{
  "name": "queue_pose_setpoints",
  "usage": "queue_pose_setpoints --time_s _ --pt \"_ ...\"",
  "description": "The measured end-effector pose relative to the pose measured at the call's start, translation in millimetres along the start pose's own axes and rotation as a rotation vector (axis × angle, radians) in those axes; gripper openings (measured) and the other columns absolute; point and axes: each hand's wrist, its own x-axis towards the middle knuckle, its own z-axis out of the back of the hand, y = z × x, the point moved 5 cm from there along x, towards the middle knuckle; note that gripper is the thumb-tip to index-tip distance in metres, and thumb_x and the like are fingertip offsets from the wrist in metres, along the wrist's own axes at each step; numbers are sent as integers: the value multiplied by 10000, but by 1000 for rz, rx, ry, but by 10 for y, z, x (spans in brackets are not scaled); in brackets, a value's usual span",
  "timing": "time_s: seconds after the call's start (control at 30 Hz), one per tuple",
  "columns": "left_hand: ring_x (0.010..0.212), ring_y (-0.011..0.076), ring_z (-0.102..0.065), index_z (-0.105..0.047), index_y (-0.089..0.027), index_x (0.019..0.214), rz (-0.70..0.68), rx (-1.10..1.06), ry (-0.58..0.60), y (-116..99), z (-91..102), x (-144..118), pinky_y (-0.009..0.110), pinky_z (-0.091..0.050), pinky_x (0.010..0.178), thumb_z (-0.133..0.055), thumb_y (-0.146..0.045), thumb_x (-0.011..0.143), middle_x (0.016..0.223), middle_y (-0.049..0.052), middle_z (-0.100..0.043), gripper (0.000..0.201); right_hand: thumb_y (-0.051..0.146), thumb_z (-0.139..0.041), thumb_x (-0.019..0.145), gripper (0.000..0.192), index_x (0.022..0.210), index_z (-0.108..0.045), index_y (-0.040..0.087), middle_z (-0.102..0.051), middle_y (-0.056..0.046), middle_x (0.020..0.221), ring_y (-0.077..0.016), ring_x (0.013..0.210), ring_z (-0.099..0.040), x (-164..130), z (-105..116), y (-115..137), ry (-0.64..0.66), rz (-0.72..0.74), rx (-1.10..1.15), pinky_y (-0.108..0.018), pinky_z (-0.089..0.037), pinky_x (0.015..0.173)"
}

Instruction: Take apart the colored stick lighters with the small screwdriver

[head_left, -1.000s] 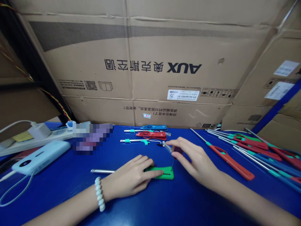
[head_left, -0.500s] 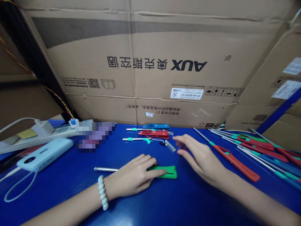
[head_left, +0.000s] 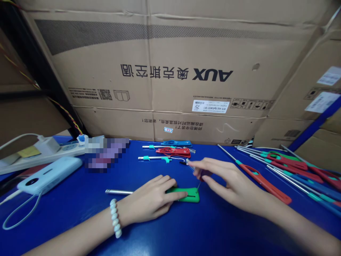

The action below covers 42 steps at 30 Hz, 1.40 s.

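My left hand [head_left: 151, 199] presses flat on a green-handled lighter [head_left: 189, 196] lying on the blue table [head_left: 170, 234], its metal tube [head_left: 118, 192] sticking out to the left. My right hand [head_left: 226, 181] pinches a thin dark pin [head_left: 198, 185] whose tip meets the green handle near its right end. A small clear tube [head_left: 189, 164] lies just behind my right fingers.
Red, blue and teal lighter parts [head_left: 173, 151] lie behind the hands. Several long lighters [head_left: 279, 170] are spread at the right. A power bank [head_left: 49, 175] and a power strip [head_left: 39, 153] sit at the left. Cardboard boxes [head_left: 170, 74] wall the back.
My right hand shifted slightly left and closed its fingers on the thin pin over the green handle. My left hand stayed in place.
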Motion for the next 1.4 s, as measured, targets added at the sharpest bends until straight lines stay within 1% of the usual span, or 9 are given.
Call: queue_pose_setpoints --time_s 0.13,0.33,0.53,0.63,0.73,0.9,1.13,1.3,1.4 --pt "879 217 -482 -404 -268 1329 3 -8 5 1 0 4 320 -428 804 -452 -124 896 1014 68 -493 458 227 -454 936 221 1058 -634 183 -682 -86 940 -214 920 -641 -9 10 18 -76 87 -130 -340 -518 830" --pt "893 218 -490 -401 -282 1329 6 21 -1 2 -8 0 345 -417 853 -438 -144 910 1005 61 -496 444 117 -390 948 374 1295 -471 230 -653 -40 1062 -133 980 -613 10 4 22 106 17 125 -271 -493 878" --pt "887 215 -491 -407 -279 1325 3 12 2 2 -4 2 321 -424 822 -439 -142 908 1002 61 -495 440 282 -432 961 205 988 -585 149 -655 -82 860 -186 788 -624 -11 -51 8 -165 118 -72 -307 -514 726" --pt "891 217 -486 -405 -275 1326 6 8 11 5 -18 1 329 -425 825 -435 -147 913 1006 62 -490 434 180 -381 958 231 1138 -526 177 -623 -90 1054 -177 947 -601 29 -42 -24 -27 -16 102 -314 -496 829" --pt "886 215 -484 -390 -277 1337 1 4 16 3 -24 3 337 -423 832 -433 -134 910 1004 59 -492 452 142 -387 951 188 1048 -539 195 -636 -40 953 -130 840 -615 45 -45 -37 40 -82 324 -253 -499 764" --pt "887 216 -483 -398 -271 1331 4 -9 21 5 -12 7 324 -430 805 -447 -127 901 1020 63 -493 456 291 -438 957 173 846 -507 178 -580 -36 770 -143 655 -543 12 -106 -30 -153 53 26 -253 -446 592" --pt "885 214 -479 -401 -269 1330 -1 2 20 1 -7 4 324 -431 808 -433 -143 912 1020 67 -489 438 126 -335 957 197 1068 -478 201 -596 -53 1004 -143 906 -578 29 -48 19 89 -47 140 -260 -467 789" --pt "874 215 -478 -397 -271 1333 3 4 23 3 -3 7 327 -430 801 -435 -138 909 1004 63 -488 446 291 -402 969 190 840 -487 181 -583 -36 739 -151 612 -541 3 -88 -19 -130 86 -136 -263 -434 575" --pt "872 212 -478 -403 -270 1330 1 7 16 2 1 10 323 -429 801 -433 -138 909 999 62 -490 441 267 -388 962 154 894 -489 173 -597 -66 811 -183 708 -571 7 -88 -5 -108 94 -154 -298 -462 633"
